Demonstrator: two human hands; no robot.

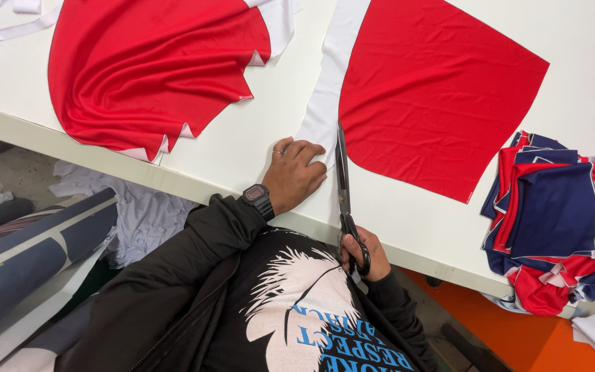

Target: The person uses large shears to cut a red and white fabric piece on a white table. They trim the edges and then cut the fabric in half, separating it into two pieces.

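Red cloth (435, 96) lies flat on the table (256, 148); left hand (296, 173), fingers together, presses its white strip (325, 96); right hand (365, 253) grips scissors (343, 186), fingers in loops; keep blades along the colour edge, cloth taut.

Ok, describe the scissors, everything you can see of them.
The scissors are long, with dark metal blades and black handle loops. They lie nearly upright in the view, tips away from the person, blades close together along the red fabric's white edge strip. The right hand grips the loops; the left hand presses the strip beside them.
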